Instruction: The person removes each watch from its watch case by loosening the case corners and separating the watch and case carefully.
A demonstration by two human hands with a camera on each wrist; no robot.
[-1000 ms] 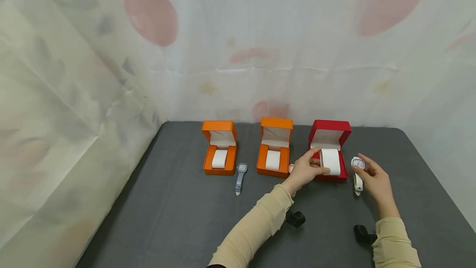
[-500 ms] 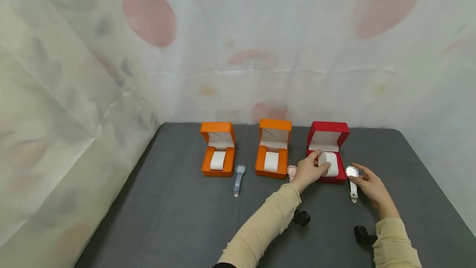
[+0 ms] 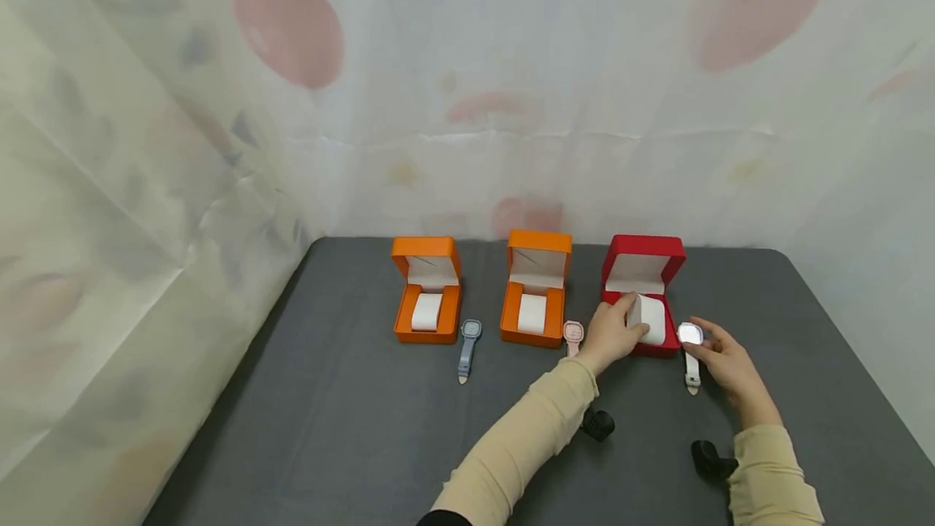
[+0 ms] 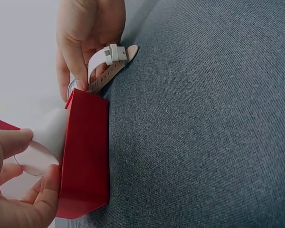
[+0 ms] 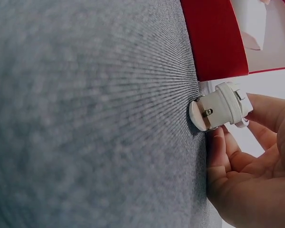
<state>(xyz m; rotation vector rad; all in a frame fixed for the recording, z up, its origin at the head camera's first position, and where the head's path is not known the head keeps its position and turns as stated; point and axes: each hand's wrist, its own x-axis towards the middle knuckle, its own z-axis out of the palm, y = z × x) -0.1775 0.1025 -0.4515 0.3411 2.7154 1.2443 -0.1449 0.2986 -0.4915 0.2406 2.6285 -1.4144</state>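
In the head view my left hand [image 3: 610, 337] pinches a white watch cushion [image 3: 652, 320] at the open red watch box [image 3: 644, 245]. The left wrist view shows thumb and fingers on the cushion's end [image 4: 37, 158], with the cushion close against the inside of the red wall [image 4: 88, 156]. Just right of the box, my right hand [image 3: 734, 365] holds a white wristwatch [image 3: 692, 372] by its round case. Its white strap is buckled into a loop [image 4: 99, 59], the tip hanging close over the table [image 5: 195, 116].
Two open orange watch boxes [image 3: 458, 299] [image 3: 513, 315] with white cushions stand to the left. A blue watch [image 3: 466, 351] lies beside the first, a pink watch [image 3: 573, 333] beside the second, partly behind my left arm. A patterned curtain [image 3: 438, 161] hangs behind the grey table [image 3: 351, 428].
The cushion has gone down toward the red box in my left hand. My right hand has brought the white watch slightly left and nearer me. The pink watch shows more now.
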